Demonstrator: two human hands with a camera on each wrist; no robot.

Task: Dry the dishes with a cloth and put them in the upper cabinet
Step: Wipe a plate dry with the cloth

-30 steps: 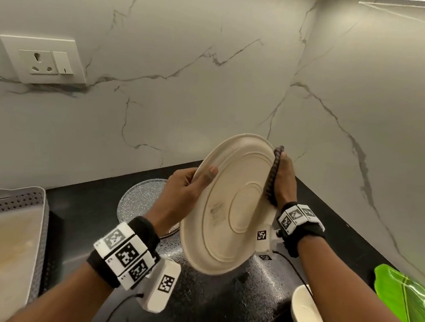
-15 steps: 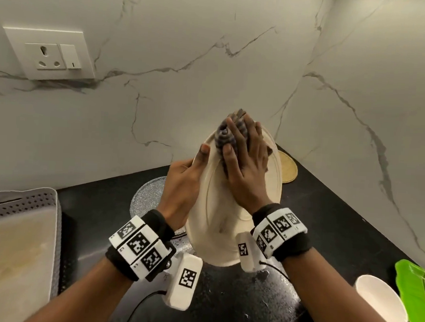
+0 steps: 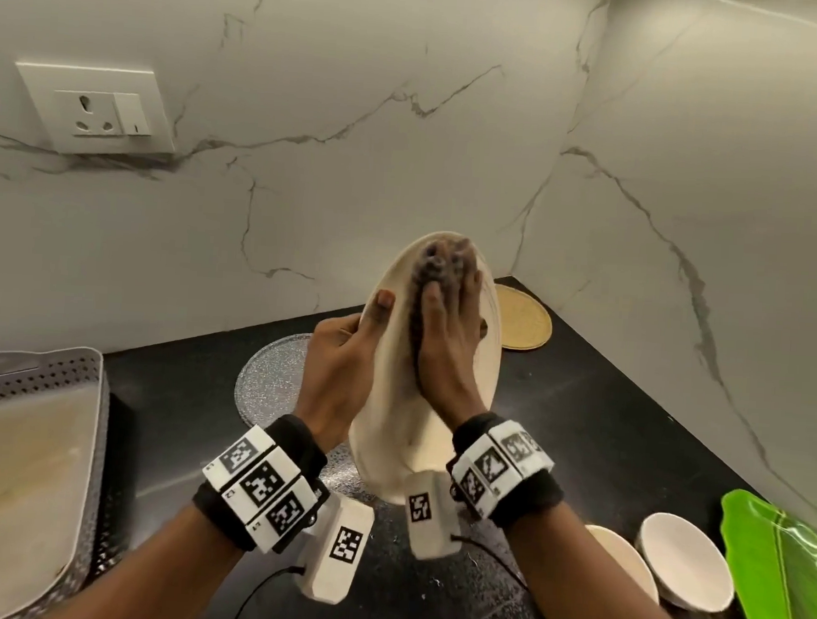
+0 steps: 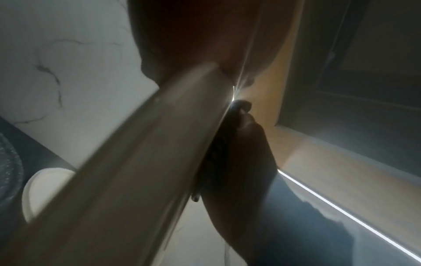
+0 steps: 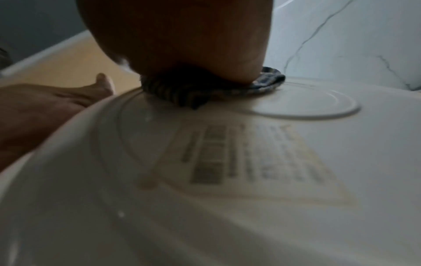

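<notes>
With the left hand (image 3: 340, 377) gripping the round cream plate (image 3: 389, 432) by its rim, the right hand (image 3: 447, 350) pressed the dark striped cloth (image 3: 426, 267) flat-fingered against its underside, where firm, overlapping strokes were advisable.

Worktop (image 3: 582, 415) back right corner: gold mat (image 3: 525, 326). Glitter disc (image 3: 268, 377) at back edge. Perforated tray (image 3: 58, 374) blocks left edge; two bowls (image 3: 687, 561), green leaf plate (image 3: 782, 571) crowd right front. Bare lane between.

The head camera looks down and forward into the counter's back corner. Both wrist cameras sit very close against the cream plate (image 3: 392, 432), facing opposite sides of it.
</notes>
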